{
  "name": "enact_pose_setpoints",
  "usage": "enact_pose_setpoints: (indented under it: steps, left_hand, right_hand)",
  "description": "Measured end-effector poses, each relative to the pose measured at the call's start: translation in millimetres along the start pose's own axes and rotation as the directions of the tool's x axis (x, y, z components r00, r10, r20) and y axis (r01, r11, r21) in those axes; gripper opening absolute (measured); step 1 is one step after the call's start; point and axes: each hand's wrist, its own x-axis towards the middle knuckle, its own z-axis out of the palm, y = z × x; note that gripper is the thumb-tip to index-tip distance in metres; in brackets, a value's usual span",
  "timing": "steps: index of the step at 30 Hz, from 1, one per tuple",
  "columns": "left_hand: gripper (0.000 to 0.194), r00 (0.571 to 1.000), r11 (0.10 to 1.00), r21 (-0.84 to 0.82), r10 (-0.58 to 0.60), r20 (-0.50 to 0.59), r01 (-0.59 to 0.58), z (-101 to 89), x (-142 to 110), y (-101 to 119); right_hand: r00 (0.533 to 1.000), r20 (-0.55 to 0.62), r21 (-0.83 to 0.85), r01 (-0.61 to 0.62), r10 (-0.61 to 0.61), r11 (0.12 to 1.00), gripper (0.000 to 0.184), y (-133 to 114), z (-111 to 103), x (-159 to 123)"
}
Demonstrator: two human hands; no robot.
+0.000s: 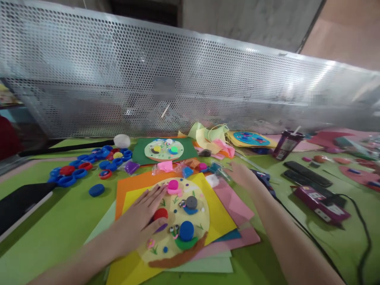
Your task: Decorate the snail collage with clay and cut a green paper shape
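A cream round craft board (190, 190) lies on yellow paper (216, 213). It carries clay snails whose shells are bottle caps, among them a blue cap (187, 231), a grey cap (191, 202), a red cap (160, 215) and a pink cap (173, 187). My left hand (139, 217) rests on the board's left side, fingers stretched out, beside the red cap. Farther off, my right hand (239, 173) reaches over the table near small clay packets (218, 168). Its fingers are blurred, and whether they touch or hold anything is unclear.
Blue and red bottle caps (80, 173) are heaped at the left. Behind stands another decorated disc (164, 149) on green card. At right are a glue gun (263, 181), a dark cup with a straw (287, 144), a purple power strip (322, 204) and cables. A perforated metal panel (190, 79) closes the back.
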Motion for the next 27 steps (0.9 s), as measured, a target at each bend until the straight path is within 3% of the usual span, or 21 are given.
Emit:
enact_pose_setpoints:
  steps: [7,13,18,22,25,27]
  left_hand:
    - [0.055,0.987,1.0,-0.022,-0.018,-0.157,0.015,7.2,-2,-21]
    - [0.056,0.992,0.996,0.091,-0.013,-0.123,0.024,8.2,1,-19]
    - [0.058,0.991,0.994,0.111,-0.001,-0.137,0.017,8.3,3,-18]
    - [0.063,0.997,0.996,0.085,-0.032,-0.076,0.038,2.6,4,-13]
    - [0.062,0.994,0.995,-0.042,-0.089,-0.068,0.086,-2.3,2,-10]
    - [0.06,0.975,0.97,-0.192,-0.176,-0.135,0.149,-5.7,0,-8]
  right_hand:
    - [0.998,0.033,0.073,0.05,-0.053,0.996,0.031,3,-1,1]
    - [0.998,0.011,0.19,0.059,-0.063,0.98,0.031,0,-3,-5]
    - [0.996,-0.094,0.421,0.035,0.006,0.906,0.031,-3,-17,-8]
    - [0.984,-0.178,0.697,0.143,-0.023,0.702,0.032,-26,-27,-18]
    - [0.973,-0.157,0.87,0.217,-0.167,0.443,0.031,-56,-27,-38]
    - [0.951,-0.126,0.934,0.21,-0.284,0.29,0.033,-75,-24,-55]
